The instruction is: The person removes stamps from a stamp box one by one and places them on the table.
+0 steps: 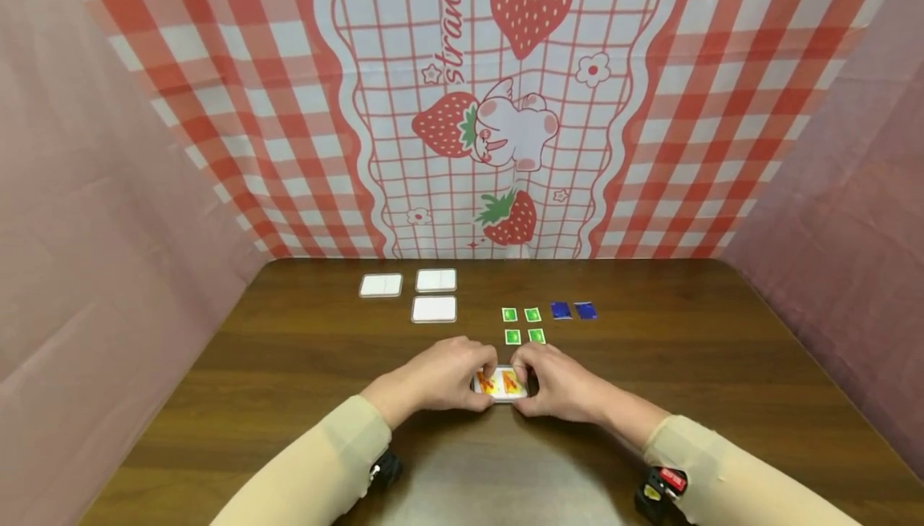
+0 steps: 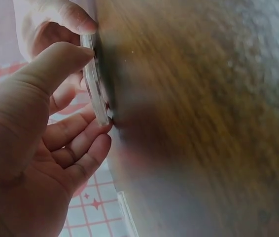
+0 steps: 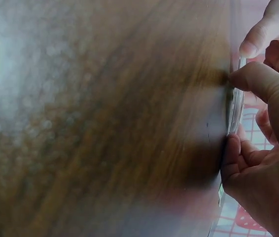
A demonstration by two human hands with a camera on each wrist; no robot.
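Observation:
A flat rectangular case (image 1: 498, 390) with clear edges and two orange pictures on a white face lies low over the table, near its middle. My left hand (image 1: 449, 375) grips its left end, thumb on the near edge and fingers on the far side. The right hand (image 1: 561, 383) holds the right end in the same way. Seen edge-on, the transparent case (image 2: 95, 91) shows between thumb and fingers in the left wrist view. The right wrist view also shows the case's thin edge (image 3: 236, 111). Fingers hide both of its ends.
Three white flat cases (image 1: 434, 309) lie at the back left of the brown table (image 1: 289, 398). Several small green squares (image 1: 512, 337) sit just beyond the hands, with two dark blue squares (image 1: 561, 311) to their right. A strawberry-print curtain (image 1: 498, 189) hangs behind.

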